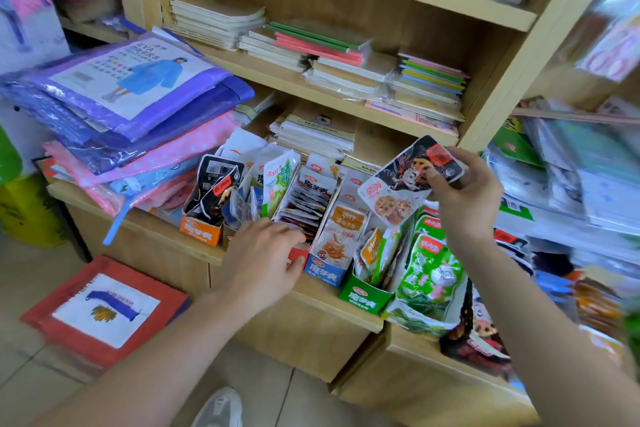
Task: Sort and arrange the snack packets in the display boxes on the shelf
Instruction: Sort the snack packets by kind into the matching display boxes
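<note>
Wooden shelf unit (512,55) fills the view. Its upper boards carry stacks of notebooks (346,59), some with pink and green covers. A lower ledge (156,218) juts toward the person. On the left end of the ledge is a tall pile of flat raincoat packs (131,90), purple on top, pink dotted ones beneath. On the floor (27,270) below it a red-bordered pack (104,308) lies flat. A row of narrow display boxes stands at the middle of the ledge, side by side: orange box (201,230) at left with dark packets stuck in unevenly, then red box (297,255), blue box (325,269), green box (363,298). The red box holds a tight row of small packets (304,204) standing on edge. Further right, loose green packets (429,274) are heaped at the ledge's corner, touching the green box. Left hand (263,256) is palm down over the front of the red box, grasping nothing, fingers fairly straight on the nearest packets, thumb against the box front. Right hand (464,191) is raised above the blue and green boxes, pinching a dark lotus-root snack packet (405,184) by its upper corner. The packet hangs tilted, clear of every box. The toe of a grey shoe (221,407) shows at the bottom edge.
</note>
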Action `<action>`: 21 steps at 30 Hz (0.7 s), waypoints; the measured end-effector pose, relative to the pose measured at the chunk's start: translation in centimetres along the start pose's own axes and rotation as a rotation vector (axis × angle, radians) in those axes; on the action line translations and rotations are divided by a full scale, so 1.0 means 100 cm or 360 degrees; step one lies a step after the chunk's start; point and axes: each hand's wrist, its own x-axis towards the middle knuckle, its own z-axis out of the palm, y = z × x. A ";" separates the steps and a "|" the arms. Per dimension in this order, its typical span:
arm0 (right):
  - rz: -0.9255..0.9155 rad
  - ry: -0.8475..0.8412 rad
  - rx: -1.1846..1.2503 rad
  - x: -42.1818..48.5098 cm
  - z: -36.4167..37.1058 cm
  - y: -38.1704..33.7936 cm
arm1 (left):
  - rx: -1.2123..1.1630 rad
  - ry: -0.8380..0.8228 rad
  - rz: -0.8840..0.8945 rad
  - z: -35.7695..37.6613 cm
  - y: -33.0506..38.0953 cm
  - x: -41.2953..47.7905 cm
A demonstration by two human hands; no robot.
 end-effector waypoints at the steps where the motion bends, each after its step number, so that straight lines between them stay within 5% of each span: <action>1: 0.0060 0.0039 0.0033 -0.004 -0.005 0.003 | 0.0017 0.0010 -0.0009 0.002 0.002 0.001; 6: 0.0301 0.0185 0.0276 -0.030 -0.029 0.027 | -0.0004 0.0050 0.0059 0.011 0.020 0.007; 14: 0.0403 0.0140 0.0156 -0.042 -0.065 0.050 | -0.0203 -0.0015 0.0175 0.031 0.062 0.027; 21: 0.0411 -0.0046 0.0067 -0.053 -0.080 0.061 | -0.0358 -0.0076 -0.0177 0.050 0.084 0.048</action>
